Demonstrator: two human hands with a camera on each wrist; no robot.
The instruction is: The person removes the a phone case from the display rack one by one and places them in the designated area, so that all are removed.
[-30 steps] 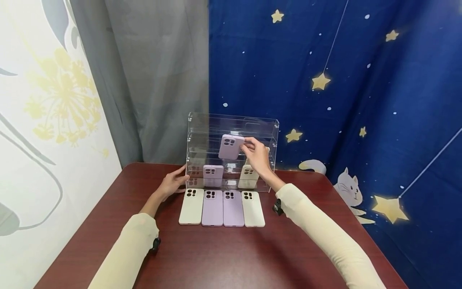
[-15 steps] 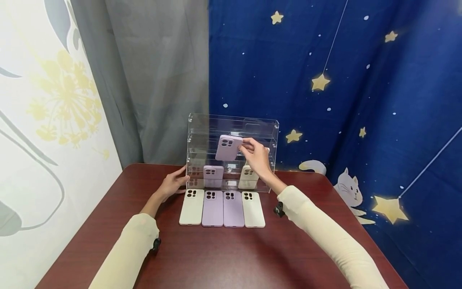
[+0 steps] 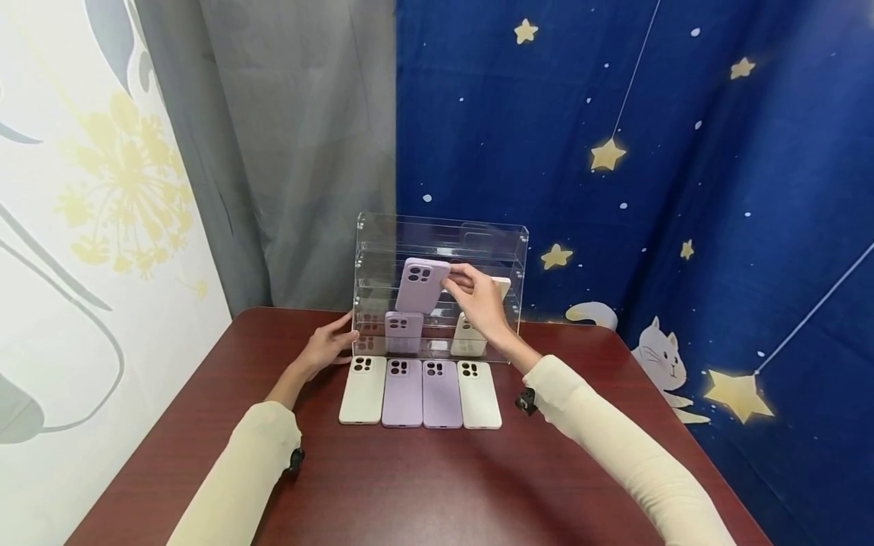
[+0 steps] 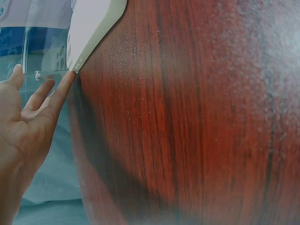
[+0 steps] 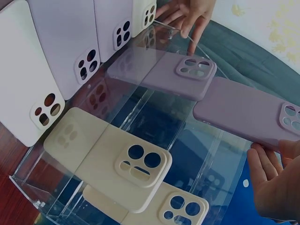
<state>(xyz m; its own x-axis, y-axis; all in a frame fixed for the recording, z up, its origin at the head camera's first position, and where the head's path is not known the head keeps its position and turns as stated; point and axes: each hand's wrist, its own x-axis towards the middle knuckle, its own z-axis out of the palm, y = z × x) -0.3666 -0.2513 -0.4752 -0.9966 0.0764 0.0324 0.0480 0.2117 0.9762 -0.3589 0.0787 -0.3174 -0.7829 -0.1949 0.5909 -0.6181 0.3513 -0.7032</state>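
My right hand (image 3: 480, 303) pinches a purple phone case (image 3: 420, 288) by its right edge, its camera cutouts facing me. The case is held in front of a clear acrylic tiered stand (image 3: 372, 227), just above a purple case (image 3: 403, 334) standing in the bottom tier. In the right wrist view, thumb and fingers grip the held case (image 5: 243, 112) near its camera end. My left hand (image 3: 324, 350) rests against the stand's left side; the left wrist view shows its fingers (image 4: 58, 96) extended along the clear wall.
A white case (image 3: 469, 335) stands at the right of the bottom tier, with another white case (image 5: 140, 206) behind it, one tier up. Two white and two purple cases (image 3: 442, 394) lie in a row on the brown table (image 3: 410, 485) before the stand. Curtains hang behind.
My right hand has moved the purple case slightly left and down, toward the spot above the bottom-tier purple case. The left hand has stayed at the stand's side.
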